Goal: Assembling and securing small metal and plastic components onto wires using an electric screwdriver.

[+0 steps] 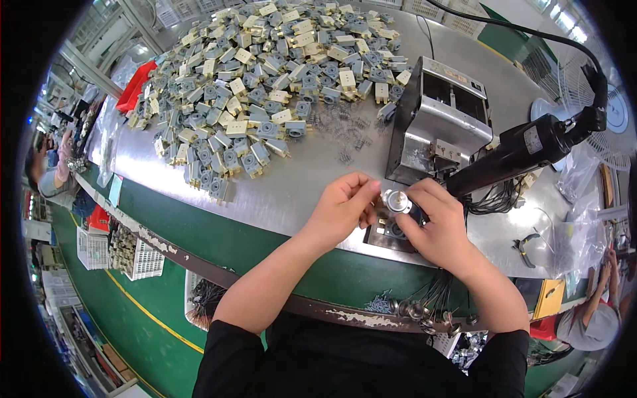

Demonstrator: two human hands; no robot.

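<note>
Fingers of right hand [439,224] grip round metal part [398,201] by its sides, probably leaving its top free; left hand [342,209] curls beside it, hold unclear.

Between the hands [340,209], the round part [398,201] is silvery white. Ahead of them, the heaped blocks [265,93] mix two tones — slate grey and creamy yellow — on a silver counter [282,196]. Left of the hands, a tray [136,87] is bright red and the green floor [133,331] carries a yellow stripe [156,309]; right, a cylinder [517,154] is black, the pliers [524,252] yellow and black.
</note>
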